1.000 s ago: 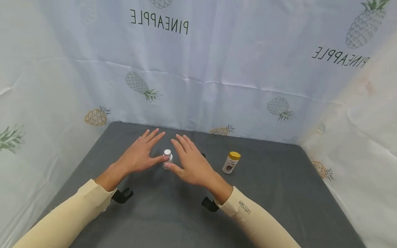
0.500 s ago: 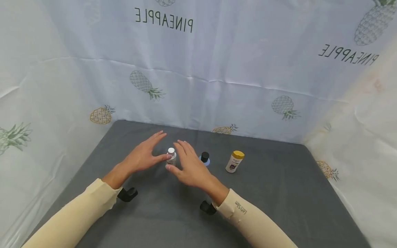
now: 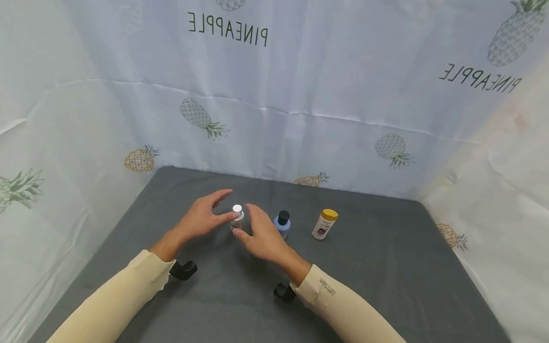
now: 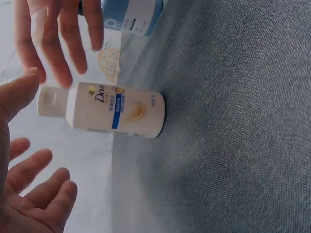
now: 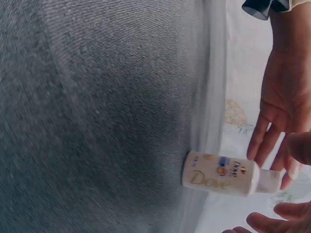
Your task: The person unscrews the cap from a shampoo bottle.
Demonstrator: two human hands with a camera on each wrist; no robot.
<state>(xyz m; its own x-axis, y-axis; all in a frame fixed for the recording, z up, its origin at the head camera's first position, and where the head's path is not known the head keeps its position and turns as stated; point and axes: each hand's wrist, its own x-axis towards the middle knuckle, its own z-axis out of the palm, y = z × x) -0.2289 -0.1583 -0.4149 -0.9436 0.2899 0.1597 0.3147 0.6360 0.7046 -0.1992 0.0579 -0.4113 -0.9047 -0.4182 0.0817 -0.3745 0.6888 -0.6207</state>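
A small white Dove bottle with a white cap stands upright on the grey table, between my two hands. My left hand is at its left, thumb reaching across by the cap and fingers gently bent. On the other side my right hand faces it, thumb low in front and fingers arched behind. In the left wrist view, the fingertips of the right hand are right by the shoulder of the Dove bottle. Neither hand wraps round it. The right wrist view shows the bottle's label between both palms.
Just right of the right hand stands a blue bottle with a black cap. Farther right is a white bottle with a yellow cap, leaning in this view. A pineapple-print curtain encloses the grey table at the back and sides.
Both hands have come lower and closer around the white bottle, fingers bending from spread and straight. The blue bottle, earlier hidden behind the right hand, now shows.
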